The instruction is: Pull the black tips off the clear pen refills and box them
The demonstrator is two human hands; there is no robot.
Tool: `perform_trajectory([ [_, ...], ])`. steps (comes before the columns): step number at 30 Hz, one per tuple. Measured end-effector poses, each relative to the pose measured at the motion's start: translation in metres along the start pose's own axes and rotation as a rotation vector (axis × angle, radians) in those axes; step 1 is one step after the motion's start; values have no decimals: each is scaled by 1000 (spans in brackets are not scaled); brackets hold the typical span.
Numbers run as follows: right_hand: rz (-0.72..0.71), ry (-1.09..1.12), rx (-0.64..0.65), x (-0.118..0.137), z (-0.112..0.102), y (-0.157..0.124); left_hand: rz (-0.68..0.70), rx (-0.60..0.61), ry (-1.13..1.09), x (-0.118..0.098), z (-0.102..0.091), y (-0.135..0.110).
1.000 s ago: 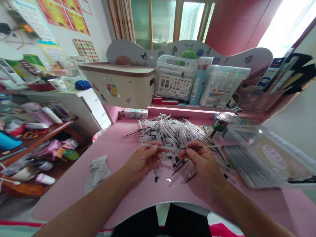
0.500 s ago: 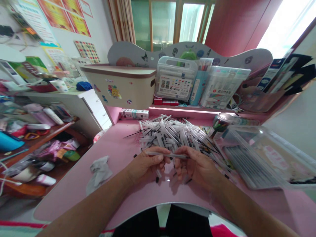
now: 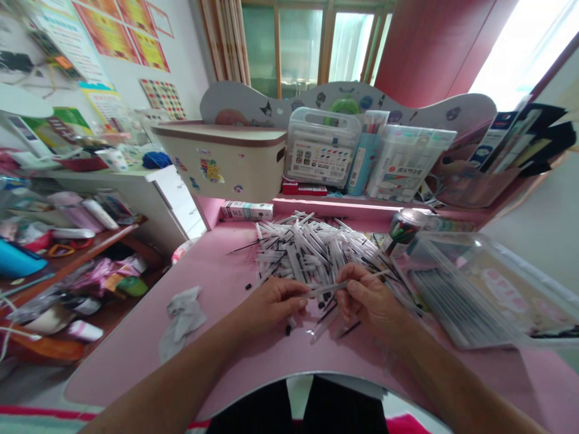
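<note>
My left hand (image 3: 278,301) pinches one end of a translucent pen barrel (image 3: 324,289) between thumb and fingers. The barrel's other end meets my right hand (image 3: 364,295), whose closed fingers grip a thin whitish stick (image 3: 380,273) that looks like a pen refill. The stick juts out to the right, roughly in line with the barrel; my fingers hide where the two meet. Just beyond both hands lies a big heap of white pen barrels and dark thin parts (image 3: 312,247). Below my hands are a loose clear barrel (image 3: 320,330) and a small black cap (image 3: 288,330).
An open clear plastic box (image 3: 534,301) at right holds rows of grey pens (image 3: 456,307). A can (image 3: 404,228) stands behind it. A crumpled white cloth (image 3: 183,316) lies on the pink desk (image 3: 131,355) at left. A shelf at the back bears a beige bin (image 3: 253,166) and marker cases (image 3: 323,150).
My right hand has turned and shifted slightly right, and a thin whitish stick now sticks out past it. My left hand has slid down a little, toward the barrel's end.
</note>
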State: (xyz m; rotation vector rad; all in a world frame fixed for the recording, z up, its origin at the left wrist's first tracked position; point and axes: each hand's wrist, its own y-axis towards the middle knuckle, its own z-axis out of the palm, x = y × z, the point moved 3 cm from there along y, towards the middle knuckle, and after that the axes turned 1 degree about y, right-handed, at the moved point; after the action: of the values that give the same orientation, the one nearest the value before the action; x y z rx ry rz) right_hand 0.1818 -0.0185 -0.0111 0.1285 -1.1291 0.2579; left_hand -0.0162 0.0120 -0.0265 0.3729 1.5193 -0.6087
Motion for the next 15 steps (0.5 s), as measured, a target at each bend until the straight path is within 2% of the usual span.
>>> perform_trajectory([
  [3,-12,15,64,6,5,-4,71,27,77,-2,1,3],
  [6,-41,5,33,10,3,-6,29,-75,-177,-2,0,5],
  [8,-106,-73,-58,12,-5,-6,7,-146,-333,-3,0,5],
  [10,-194,-273,-192,14,-14,-4,-3,-200,-392,-6,1,3],
  [12,-276,-584,-293,17,-22,-2,-14,-239,-398,-8,1,2],
  [13,-315,-752,-307,18,-24,-1,-20,-253,-396,-9,1,1],
  [15,-384,-1049,-254,17,-23,1,-22,-268,-393,-9,0,2],
])
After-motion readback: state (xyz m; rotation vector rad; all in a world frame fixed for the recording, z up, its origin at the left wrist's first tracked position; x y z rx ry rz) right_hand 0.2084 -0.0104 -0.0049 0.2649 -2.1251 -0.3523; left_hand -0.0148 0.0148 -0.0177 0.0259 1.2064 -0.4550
